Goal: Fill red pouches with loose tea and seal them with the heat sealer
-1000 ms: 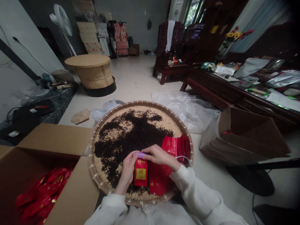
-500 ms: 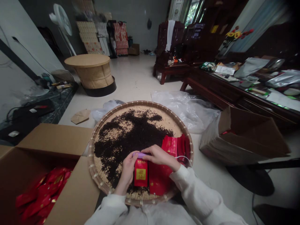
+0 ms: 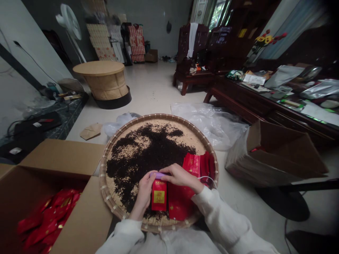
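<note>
Left hand point(image 3: 144, 194), right hand point(image 3: 181, 175): fingers point(image 3: 172, 170) pinch purple tool point(image 3: 157, 175) atop red packet point(image 3: 159, 194); packet light, soft, hold by edges.

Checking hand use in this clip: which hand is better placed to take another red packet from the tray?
Probably the right hand: it sits beside the stacked red packets on the woven tray, though it rests on the purple device. The left hand is holding the upright red packet.

A white pedestal fan point(image 3: 70, 21) stands behind a round woven bamboo side table point(image 3: 102, 81), while a carved dark-wood armchair point(image 3: 192, 49) faces crumpled plastic sheeting point(image 3: 209, 123) and an open cardboard carton point(image 3: 275, 158).
</note>
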`<state>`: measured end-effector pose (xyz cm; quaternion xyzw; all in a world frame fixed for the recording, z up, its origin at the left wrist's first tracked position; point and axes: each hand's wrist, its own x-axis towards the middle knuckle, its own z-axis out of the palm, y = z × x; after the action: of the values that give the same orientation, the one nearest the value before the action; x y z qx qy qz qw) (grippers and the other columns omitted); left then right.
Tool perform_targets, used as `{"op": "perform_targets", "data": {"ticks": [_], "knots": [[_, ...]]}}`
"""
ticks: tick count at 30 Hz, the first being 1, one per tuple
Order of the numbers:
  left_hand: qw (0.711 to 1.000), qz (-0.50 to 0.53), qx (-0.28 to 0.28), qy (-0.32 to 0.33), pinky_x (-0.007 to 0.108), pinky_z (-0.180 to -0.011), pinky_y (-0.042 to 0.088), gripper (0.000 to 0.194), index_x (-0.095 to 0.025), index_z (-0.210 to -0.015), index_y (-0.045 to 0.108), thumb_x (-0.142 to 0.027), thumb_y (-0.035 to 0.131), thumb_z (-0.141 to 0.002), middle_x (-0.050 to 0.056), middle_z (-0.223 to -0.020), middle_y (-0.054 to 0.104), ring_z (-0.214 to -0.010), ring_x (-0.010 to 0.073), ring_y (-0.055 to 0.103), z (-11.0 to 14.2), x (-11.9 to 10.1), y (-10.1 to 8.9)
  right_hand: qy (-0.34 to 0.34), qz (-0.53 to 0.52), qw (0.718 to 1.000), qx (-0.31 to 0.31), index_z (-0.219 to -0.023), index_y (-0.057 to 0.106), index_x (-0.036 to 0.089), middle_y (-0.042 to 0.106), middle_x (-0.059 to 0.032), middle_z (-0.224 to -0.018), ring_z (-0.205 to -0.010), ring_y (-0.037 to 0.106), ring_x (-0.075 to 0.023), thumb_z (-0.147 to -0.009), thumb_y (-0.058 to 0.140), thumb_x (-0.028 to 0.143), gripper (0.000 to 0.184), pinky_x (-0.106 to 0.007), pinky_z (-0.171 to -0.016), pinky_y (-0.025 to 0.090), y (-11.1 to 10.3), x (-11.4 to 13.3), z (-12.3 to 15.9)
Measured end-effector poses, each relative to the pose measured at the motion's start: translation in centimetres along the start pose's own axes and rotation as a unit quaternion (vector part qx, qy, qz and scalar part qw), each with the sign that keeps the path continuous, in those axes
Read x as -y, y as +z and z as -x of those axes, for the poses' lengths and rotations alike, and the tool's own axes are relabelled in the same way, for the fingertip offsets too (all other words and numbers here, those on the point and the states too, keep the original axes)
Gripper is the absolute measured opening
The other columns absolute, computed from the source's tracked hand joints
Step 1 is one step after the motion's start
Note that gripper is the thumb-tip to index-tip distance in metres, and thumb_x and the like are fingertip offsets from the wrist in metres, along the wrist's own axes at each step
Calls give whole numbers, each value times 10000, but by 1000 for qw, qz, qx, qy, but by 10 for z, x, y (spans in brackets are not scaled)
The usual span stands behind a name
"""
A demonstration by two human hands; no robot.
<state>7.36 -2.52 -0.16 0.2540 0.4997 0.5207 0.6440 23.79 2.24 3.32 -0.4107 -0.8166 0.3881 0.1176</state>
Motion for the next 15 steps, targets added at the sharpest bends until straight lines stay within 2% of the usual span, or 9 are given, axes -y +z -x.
{"op": "perform_targets", "data": {"ticks": [11, 15], "knots": [[1000, -2, -2, 0, 227, -549, 464, 488, -138, -839, 686, -527, 802, -568, 36, -736, 704, -584, 146, 614, -1, 1, -1, 5, -13, 1000, -1, -1069, 712, 200, 736, -24, -842, -742, 613, -179, -895, 534, 442, 347, -213, -619, 375, 0, 1, 0], [1000, 7, 18, -16, 251, -604, 492, 517, -142, -949, 677, -486, 809, -585, 57, -804, 726, -648, 175, 656, -1, 3, -1, 8, -19, 1000, -11, -1098, 705, 194, 741, -35, -870, -744, 632, -186, -910, 516, 413, 345, -219, -622, 387, -1, 5, -1]]}}
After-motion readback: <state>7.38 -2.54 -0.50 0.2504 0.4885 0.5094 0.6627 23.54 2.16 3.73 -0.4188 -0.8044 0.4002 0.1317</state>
